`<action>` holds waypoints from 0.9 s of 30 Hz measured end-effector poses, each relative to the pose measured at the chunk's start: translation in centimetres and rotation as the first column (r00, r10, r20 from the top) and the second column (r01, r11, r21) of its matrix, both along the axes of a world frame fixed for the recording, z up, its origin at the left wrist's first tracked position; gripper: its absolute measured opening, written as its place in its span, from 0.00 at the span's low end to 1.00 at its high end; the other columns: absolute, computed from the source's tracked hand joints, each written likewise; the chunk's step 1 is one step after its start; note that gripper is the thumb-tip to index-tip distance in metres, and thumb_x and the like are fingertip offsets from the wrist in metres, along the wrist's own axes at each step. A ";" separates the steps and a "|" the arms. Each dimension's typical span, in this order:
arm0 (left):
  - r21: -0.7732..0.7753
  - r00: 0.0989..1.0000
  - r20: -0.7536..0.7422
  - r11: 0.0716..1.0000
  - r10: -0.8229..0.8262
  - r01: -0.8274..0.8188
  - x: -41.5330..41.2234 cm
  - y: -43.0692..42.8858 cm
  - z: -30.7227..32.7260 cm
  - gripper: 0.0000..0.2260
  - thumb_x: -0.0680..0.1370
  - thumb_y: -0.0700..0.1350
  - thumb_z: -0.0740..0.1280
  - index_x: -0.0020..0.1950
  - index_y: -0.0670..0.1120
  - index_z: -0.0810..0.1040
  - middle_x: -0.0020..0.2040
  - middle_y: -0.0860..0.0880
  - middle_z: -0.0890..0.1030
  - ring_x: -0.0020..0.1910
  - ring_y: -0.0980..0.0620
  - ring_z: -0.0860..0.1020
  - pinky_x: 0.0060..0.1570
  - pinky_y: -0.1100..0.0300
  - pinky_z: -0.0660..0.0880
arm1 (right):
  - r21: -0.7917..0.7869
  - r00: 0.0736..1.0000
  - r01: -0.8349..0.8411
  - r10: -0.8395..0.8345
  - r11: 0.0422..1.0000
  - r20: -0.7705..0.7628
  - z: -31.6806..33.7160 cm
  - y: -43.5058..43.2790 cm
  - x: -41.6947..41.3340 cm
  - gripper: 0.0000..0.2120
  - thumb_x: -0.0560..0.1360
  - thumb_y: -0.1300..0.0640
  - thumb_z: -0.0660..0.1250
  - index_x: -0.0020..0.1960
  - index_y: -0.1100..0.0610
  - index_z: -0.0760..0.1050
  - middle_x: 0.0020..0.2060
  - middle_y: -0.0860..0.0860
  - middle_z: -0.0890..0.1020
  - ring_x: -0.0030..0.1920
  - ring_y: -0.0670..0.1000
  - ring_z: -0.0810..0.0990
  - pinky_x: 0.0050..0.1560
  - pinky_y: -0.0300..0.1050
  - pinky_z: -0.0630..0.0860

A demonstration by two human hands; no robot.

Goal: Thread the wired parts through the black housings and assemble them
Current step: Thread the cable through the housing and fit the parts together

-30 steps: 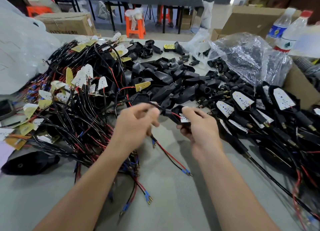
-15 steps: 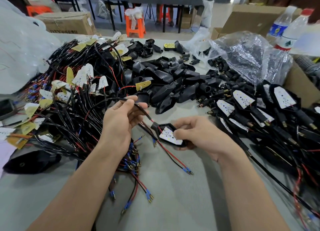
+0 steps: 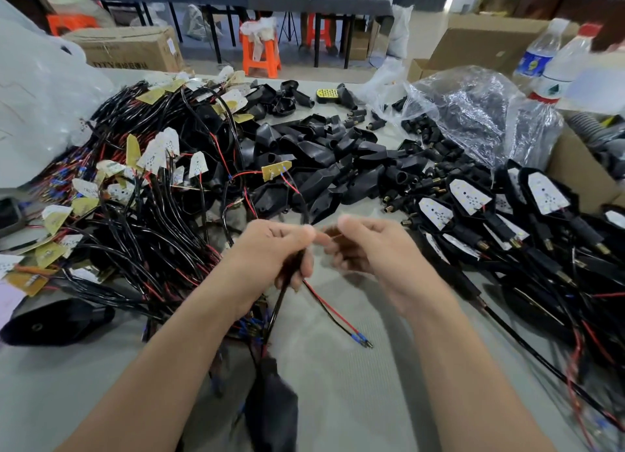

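Dangling below the left hand (image 3: pixel 270 258), which grips its thin black cable (image 3: pixel 275 311): a black plastic housing (image 3: pixel 270 411); right hand (image 3: pixel 372 252) curled (hold unclear).

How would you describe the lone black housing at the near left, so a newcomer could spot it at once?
Find the big tangle of black and red wires on the left of the grey table. At its near left edge lies one black housing. Unlike the heaped housings mid-table, it lies alone, is bigger, and shows a small round hole.
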State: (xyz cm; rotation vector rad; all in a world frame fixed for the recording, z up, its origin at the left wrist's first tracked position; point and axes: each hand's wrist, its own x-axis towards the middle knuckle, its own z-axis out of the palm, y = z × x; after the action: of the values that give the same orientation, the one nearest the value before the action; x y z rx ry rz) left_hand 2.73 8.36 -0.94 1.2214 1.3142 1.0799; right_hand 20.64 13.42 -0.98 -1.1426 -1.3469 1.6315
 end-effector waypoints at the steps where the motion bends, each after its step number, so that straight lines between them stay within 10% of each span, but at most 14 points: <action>1: -0.003 0.999 -0.046 1.000 -0.025 0.025 0.5 -0.1 -0.1 0.15 0.85 0.44 0.63 0.48 0.45 0.88 0.30 0.46 0.80 0.22 0.54 0.73 0.21 0.67 0.64 | -0.018 0.998 0.039 -0.040 0.999 -0.053 -0.1 -0.1 -0.6 0.14 0.82 0.53 0.65 0.50 0.62 0.83 0.37 0.55 0.85 0.35 0.50 0.81 0.36 0.39 0.79; 18: -0.200 0.854 -0.110 0.853 -0.509 0.483 0.3 -0.3 0.0 0.12 0.81 0.48 0.67 0.45 0.45 0.88 0.36 0.42 0.85 0.29 0.52 0.79 0.31 0.64 0.75 | -0.189 0.806 0.400 -0.443 0.897 -0.392 -0.4 1.7 -1.3 0.08 0.81 0.66 0.65 0.46 0.60 0.80 0.28 0.51 0.81 0.26 0.46 0.77 0.30 0.35 0.74; 24: -0.048 0.965 0.110 0.971 0.238 -0.234 1.0 1.0 -1.1 0.10 0.84 0.44 0.65 0.56 0.44 0.85 0.45 0.42 0.87 0.40 0.50 0.85 0.38 0.62 0.81 | -0.127 0.969 0.090 -0.117 0.988 -0.218 -0.5 1.3 -1.5 0.07 0.83 0.66 0.62 0.50 0.62 0.78 0.32 0.54 0.81 0.24 0.44 0.74 0.25 0.35 0.71; 27: -0.027 0.969 0.164 0.983 0.184 -0.182 0.7 1.7 -1.3 0.10 0.84 0.42 0.66 0.53 0.45 0.87 0.41 0.44 0.85 0.41 0.48 0.84 0.44 0.57 0.82 | -0.065 0.985 -0.084 0.073 0.994 -0.154 -0.7 0.4 -2.2 0.03 0.82 0.67 0.63 0.49 0.61 0.73 0.30 0.53 0.82 0.24 0.46 0.76 0.25 0.37 0.72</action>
State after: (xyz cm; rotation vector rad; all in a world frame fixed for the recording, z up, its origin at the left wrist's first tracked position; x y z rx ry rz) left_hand 3.43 10.05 -2.27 0.9925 1.3201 1.2756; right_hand 18.44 13.79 -1.72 -0.9947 -1.2593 1.7983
